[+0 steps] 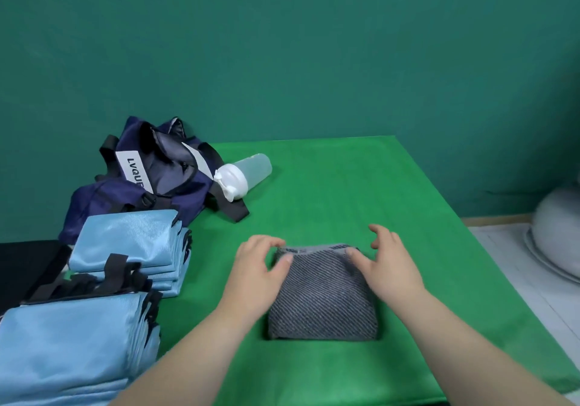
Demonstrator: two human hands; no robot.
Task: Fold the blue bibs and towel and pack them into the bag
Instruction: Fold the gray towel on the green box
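A folded grey striped towel lies on the green table in front of me. My left hand pinches its far left corner, fingers curled over the far edge and thumb on top. My right hand is at the far right corner with its thumb on the towel and its fingers spread and lifted. Two stacks of folded light blue bibs with black straps sit to the left, one farther and one nearer. The navy bag lies open behind them.
A translucent shaker bottle with a white lid lies on its side beside the bag. A dark object sits at the far left. A white rounded object rests off the table at the right. A green wall runs behind.
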